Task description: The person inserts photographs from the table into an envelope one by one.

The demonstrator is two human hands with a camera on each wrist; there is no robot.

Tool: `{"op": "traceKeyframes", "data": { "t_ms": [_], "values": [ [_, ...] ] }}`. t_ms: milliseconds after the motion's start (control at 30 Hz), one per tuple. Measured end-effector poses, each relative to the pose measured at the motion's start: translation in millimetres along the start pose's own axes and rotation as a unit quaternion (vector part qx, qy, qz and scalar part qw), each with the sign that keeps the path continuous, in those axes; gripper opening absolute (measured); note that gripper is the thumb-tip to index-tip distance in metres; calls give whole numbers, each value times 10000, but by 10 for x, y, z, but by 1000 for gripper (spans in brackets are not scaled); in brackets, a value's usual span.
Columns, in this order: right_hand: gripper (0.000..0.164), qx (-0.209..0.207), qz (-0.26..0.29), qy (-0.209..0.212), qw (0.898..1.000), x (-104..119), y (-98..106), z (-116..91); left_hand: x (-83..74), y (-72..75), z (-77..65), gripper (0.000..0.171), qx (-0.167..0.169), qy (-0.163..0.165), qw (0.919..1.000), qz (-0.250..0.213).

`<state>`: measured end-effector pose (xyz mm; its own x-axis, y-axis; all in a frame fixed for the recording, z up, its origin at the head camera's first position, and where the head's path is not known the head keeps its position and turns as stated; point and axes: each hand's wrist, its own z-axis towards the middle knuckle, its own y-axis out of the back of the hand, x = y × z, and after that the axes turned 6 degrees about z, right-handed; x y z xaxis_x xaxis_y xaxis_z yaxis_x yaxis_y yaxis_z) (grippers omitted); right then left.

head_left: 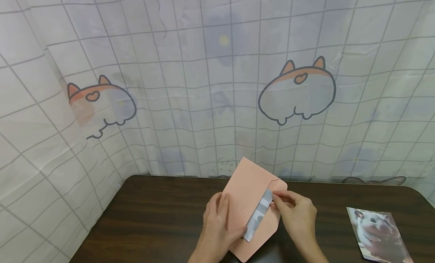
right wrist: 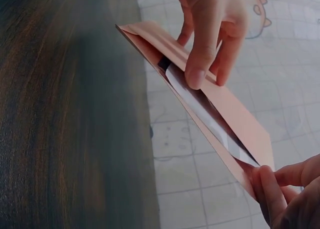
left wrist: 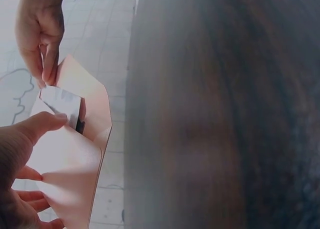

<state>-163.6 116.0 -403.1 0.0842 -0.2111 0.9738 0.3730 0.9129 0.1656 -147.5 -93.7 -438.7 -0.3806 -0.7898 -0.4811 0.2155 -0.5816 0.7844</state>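
Note:
A pink envelope (head_left: 246,191) is held tilted above the dark table, its flap open. A grey-and-white photo card (head_left: 259,214) sits partly inside, and a strip of it shows at the mouth. My left hand (head_left: 216,225) grips the envelope from the left, fingers spread on it and the thumb pressing near the card's lower end. With fingertips at the card's upper end, my right hand (head_left: 299,215) pinches its corner beside the flap. In the right wrist view the card (right wrist: 197,106) lies between the envelope's two sides; its lower part is hidden.
On the table's right side lies a photo print (head_left: 378,232) of a whitish furry animal. The dark wooden table (head_left: 156,214) has rounded far corners. A white curtain (head_left: 190,104) with grey grid lines and cartoon animals hangs behind and along the left.

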Motion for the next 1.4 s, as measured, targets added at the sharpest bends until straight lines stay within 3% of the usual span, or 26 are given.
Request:
{"op": "traceKeyframes", "data": {
  "t_ms": [267, 533, 733, 1133, 1400],
  "values": [
    [20, 5, 211, -186, 9996, 6, -6, 10, -14, 12, 20, 93, 53, -33, 9998, -163],
    [21, -40, 165, -332, 9993, 11, 0, 14, -44, 0, 17, 92, -113, -200, 9994, -263],
    [23, -48, 295, -492, 9983, 9, -4, 26, -77, 2, 15, 91, -46, -60, 9994, -336],
    [24, 11, 1093, -820, 9906, 15, -22, 38, -126, 38, 3, 96, 31, 75, 9984, -567],
    [28, 132, 1644, -1166, 9794, 28, -20, 52, -116, 42, 10, 108, -133, 541, 9959, -714]
  ]
}}
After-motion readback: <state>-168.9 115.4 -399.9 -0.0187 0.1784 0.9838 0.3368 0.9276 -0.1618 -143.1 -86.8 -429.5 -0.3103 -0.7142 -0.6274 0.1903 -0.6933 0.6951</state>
